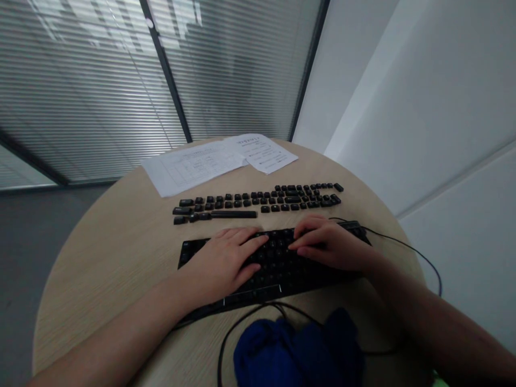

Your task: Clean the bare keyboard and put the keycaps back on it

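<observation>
A black keyboard (pixel 278 263) lies on the round wooden table in front of me, many of its key positions too dark to make out. My left hand (pixel 228 255) rests across its left half, palm down and fingers spread, with fingertips on the upper rows. Over the right half, my right hand (pixel 328 242) reaches inward. Its index finger touches the keys near the middle, the thumb is close beside it, and no held object shows. Just beyond the keyboard, loose black keycaps (pixel 285 207) lie in rows, with a long space bar (pixel 234 214) among them.
Printed paper sheets (pixel 193 165) lie at the table's far side. A black cable (pixel 407 248) runs off the right edge, and another cable (pixel 221 355) loops near me. Blue cloth (pixel 278 355) bunches at the near edge. Window blinds (pixel 100 97) and a white wall (pixel 443 107) stand behind.
</observation>
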